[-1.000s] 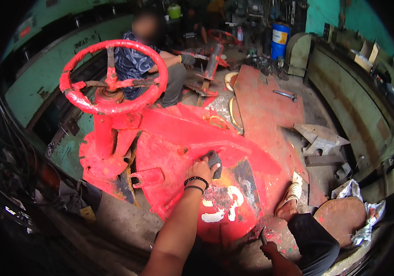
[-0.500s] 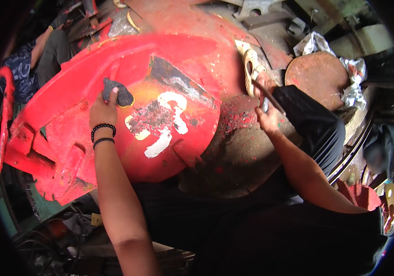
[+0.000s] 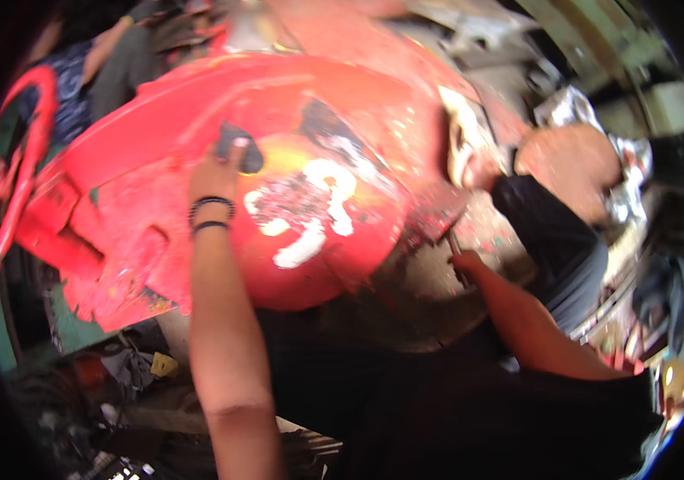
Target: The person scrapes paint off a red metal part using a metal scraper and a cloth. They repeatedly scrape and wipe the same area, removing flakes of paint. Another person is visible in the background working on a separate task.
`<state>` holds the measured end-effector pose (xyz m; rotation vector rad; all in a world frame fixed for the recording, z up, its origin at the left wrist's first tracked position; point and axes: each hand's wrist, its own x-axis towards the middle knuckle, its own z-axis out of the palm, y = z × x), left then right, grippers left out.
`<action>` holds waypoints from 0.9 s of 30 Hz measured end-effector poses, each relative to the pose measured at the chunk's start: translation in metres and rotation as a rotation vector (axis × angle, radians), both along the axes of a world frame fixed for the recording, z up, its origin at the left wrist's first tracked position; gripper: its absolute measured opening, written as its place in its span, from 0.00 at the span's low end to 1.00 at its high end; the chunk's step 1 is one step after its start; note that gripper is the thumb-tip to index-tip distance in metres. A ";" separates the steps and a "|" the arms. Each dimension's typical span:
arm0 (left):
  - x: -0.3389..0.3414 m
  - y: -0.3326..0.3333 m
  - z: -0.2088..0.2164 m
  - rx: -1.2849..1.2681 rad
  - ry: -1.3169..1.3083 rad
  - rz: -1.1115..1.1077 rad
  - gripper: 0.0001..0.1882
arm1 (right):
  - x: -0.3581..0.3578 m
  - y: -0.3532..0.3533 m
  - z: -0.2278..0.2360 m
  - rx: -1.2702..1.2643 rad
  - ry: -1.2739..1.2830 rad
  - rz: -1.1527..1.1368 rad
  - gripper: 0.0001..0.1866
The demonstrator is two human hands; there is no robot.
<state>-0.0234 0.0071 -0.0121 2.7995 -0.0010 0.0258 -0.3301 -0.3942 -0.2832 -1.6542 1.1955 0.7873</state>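
Observation:
A red-painted, curved metal part (image 3: 294,280) with a worn patch and white painted marks lies in front of me. My left hand (image 3: 215,178), with dark bands on its wrist, rests on it, the fingers closed around a dark grey pad (image 3: 242,148) left of the worn patch. My right hand (image 3: 470,268) is a fist round the thin handle of a metal hand tool (image 3: 452,240). The tool's end reaches the dark, paint-flecked rim at the red part's right side. Motion blur hides its exact shape.
My sandalled foot (image 3: 474,152) is beyond the tool. A rusty round plate (image 3: 570,164) and crumpled silver foil (image 3: 634,180) lie at the right. A bent red bar (image 3: 26,176) rises at the left. Another person's patterned sleeve (image 3: 70,88) shows at the far left.
My right hand and the tool have come nearer to me and leftward, away from my foot to the red part's edge. The whole view has shifted; my left hand still holds the pad.

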 end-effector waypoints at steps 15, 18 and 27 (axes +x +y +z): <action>-0.019 -0.014 0.029 -0.029 0.075 0.124 0.31 | -0.014 0.022 -0.048 0.078 -0.015 -0.052 0.13; -0.018 -0.015 0.030 -0.030 0.104 0.134 0.30 | -0.014 0.015 -0.052 0.214 -0.017 -0.045 0.15; -0.023 -0.017 0.041 -0.030 0.135 0.123 0.30 | 0.002 0.019 -0.031 0.327 -0.028 -0.146 0.12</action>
